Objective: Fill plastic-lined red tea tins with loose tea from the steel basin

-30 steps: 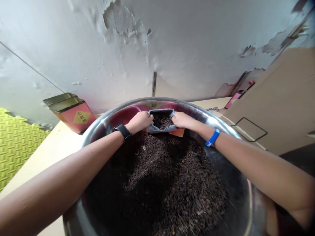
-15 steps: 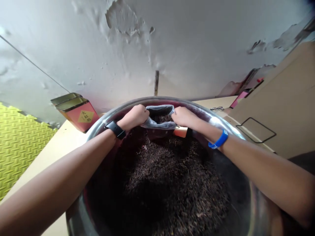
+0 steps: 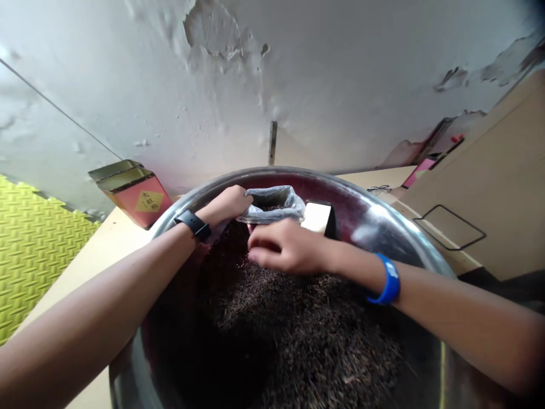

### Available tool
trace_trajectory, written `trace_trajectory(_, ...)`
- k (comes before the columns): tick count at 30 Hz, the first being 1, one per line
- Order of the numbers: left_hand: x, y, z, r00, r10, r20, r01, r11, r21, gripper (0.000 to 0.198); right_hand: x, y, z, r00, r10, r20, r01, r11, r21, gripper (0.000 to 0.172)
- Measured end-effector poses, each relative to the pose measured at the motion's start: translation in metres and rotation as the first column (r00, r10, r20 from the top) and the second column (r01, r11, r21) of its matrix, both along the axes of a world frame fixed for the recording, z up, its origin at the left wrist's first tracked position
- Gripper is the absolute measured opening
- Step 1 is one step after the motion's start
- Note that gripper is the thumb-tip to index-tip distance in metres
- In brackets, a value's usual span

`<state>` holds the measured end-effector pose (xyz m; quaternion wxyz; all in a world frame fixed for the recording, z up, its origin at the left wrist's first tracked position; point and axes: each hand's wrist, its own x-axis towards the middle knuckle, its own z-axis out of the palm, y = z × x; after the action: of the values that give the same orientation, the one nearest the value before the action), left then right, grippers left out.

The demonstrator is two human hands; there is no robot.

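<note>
My left hand [image 3: 226, 203] grips the rim of a clear plastic bag [image 3: 272, 205], which stands at the far side of a large steel basin [image 3: 340, 196]. A little dark tea shows in the bag's mouth. My right hand [image 3: 285, 247] is off the bag, its fingers curled just above a heap of loose dark tea leaves [image 3: 298, 329] filling the basin. Whether those fingers hold any leaves is hidden. A black watch band [image 3: 195, 225] circles my left wrist and a blue wristband [image 3: 386, 281] my right.
A pale card [image 3: 316, 217] stands inside the basin, right of the bag. A red tea tin [image 3: 136, 193] sits on a cream table [image 3: 102, 261] at left. Cardboard [image 3: 481, 182] rises at right, a green foam mat [image 3: 38, 261] lies at lower left, and a peeling wall fills the back.
My right hand has let go of the bag and moved down and toward me over the leaves. The bag's mouth has narrowed, and more of the pale card shows.
</note>
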<state>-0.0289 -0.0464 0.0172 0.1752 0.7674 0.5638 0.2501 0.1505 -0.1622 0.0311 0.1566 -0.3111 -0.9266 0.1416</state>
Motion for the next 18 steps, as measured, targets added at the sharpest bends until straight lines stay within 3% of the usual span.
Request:
trace_trajectory(1,0.000,0.000,-0.001,0.999,0.004,-0.051,-0.003,1.000,0.024,0.025,-0.005,-0.004,-0.010,0.989,0.116,0.089,-0.111,0.992,-0.052,0.044)
trace_trajectory(3,0.000,-0.001,-0.001,0.994,0.011,-0.113,-0.004,0.998,0.062,0.026,-0.010,-0.004,-0.034,0.954,0.204,0.219,-0.178,0.975,-0.135,0.060)
trace_trajectory(7,0.000,0.000,-0.003,0.992,0.009,-0.125,0.002,0.996,0.087,0.026,-0.006,0.007,-0.073,0.939,0.097,0.331,-0.005,0.963,-0.269,0.084)
trace_trajectory(11,0.002,-0.005,-0.001,0.992,-0.031,-0.122,0.048,0.989,0.137,0.023,-0.007,0.009,-0.085,0.917,0.125,0.380,0.039,0.917,-0.397,0.092)
trace_trajectory(14,0.006,-0.013,0.002,0.989,-0.074,-0.129,0.099,0.975,0.199,0.022,-0.013,0.008,-0.086,0.912,0.135,0.387,0.017,0.931,-0.364,0.086)
trace_trajectory(18,0.012,-0.026,0.007,0.987,-0.102,-0.123,0.135,0.942,0.307,0.022,-0.016,0.017,-0.091,0.932,0.049,0.358,0.025,0.980,-0.198,0.050)
